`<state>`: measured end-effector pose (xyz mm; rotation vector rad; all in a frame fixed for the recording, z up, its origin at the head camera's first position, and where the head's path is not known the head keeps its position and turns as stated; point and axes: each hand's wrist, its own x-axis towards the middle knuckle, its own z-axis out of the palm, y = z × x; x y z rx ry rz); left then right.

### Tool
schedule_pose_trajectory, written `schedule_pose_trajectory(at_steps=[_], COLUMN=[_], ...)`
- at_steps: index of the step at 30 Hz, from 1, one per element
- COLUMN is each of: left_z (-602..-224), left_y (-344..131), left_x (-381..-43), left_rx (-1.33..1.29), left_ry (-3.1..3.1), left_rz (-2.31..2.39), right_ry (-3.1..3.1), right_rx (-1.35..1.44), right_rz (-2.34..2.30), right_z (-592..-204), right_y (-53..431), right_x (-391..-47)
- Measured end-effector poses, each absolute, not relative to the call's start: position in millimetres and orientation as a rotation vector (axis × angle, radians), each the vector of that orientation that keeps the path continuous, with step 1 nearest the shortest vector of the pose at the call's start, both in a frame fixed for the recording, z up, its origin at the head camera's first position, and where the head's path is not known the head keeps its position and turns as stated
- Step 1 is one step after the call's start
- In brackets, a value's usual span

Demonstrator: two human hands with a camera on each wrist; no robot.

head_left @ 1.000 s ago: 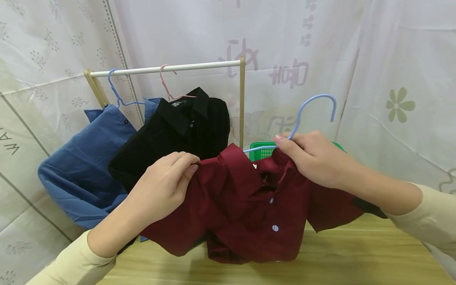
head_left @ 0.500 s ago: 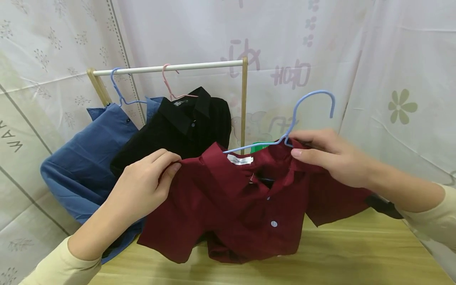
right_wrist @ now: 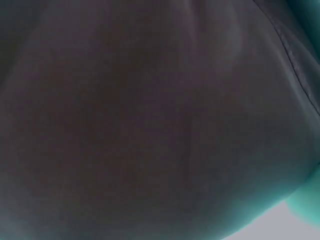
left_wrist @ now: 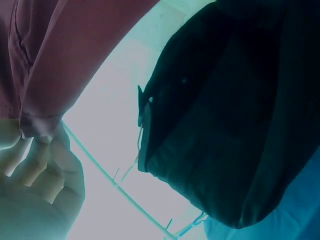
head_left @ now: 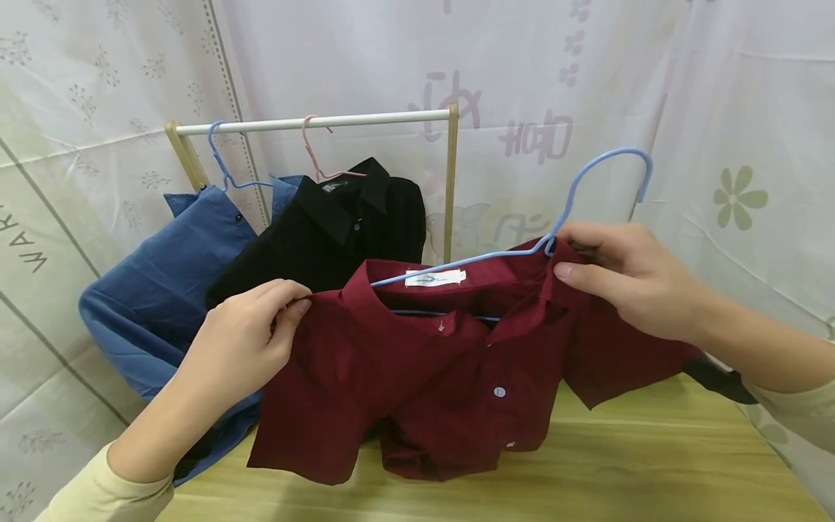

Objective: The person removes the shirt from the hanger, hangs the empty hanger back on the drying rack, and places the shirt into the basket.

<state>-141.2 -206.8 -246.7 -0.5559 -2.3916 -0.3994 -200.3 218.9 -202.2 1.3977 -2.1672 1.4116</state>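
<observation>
Below, tabletop [head_left: 626, 464]; behind maroon shirt [head_left: 430, 377], curtain [head_left: 730, 101].

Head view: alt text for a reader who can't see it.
A left hand and a right hand hold a dark red shirt with a light blue hanger in its neck opening. Behind, a blue shirt and a black shirt hang on a rack.

Left hand [head_left: 243, 335]: one, at eight o'clock in the head view; thumb [head_left: 285, 337] and fingers [head_left: 274, 293] pinched at the tips. Left forearm [head_left: 163, 420]: one, angled toward half past one. Right hand [head_left: 636, 279]: one, at three o'clock; thumb in front, fingers partly hidden, pinching. Right forearm [head_left: 750, 330]: one, angled toward ten o'clock.
</observation>
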Motion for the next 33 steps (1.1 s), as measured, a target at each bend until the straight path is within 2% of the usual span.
schedule_pose_trajectory(at_steps=[4, 9, 16, 25, 33], left_z=[-250.9, -258.0, -263.5, -257.4, -248.6], left_y=[-205.8, -200.1, -189.5, -183.4, -177.4], left_x=[-141.0, -141.8, -143.3, -147.1, -142.2], left_rx=[-0.527, -0.526, -0.531, -0.549, -0.401], left_ry=[-2.479, -2.569, -2.66, -2.601, -2.707], left_rz=[-0.404, -0.402, -0.444, -0.64, -0.765], right_ry=[-2.145, -2.177, -2.104, -2.191, -2.249], right_rx=[1.395, 1.244, 1.028, 1.102, 1.074], right_rz=[1.481, 1.572, 2.005, 1.508, 1.243], right_z=[-202.4, -204.6, -216.1, -216.4, -219.2], right_y=[221.7, 223.4, 219.2, 209.0, 197.0], right_x=[-202.0, -204.3, -208.5, -201.7, -191.1])
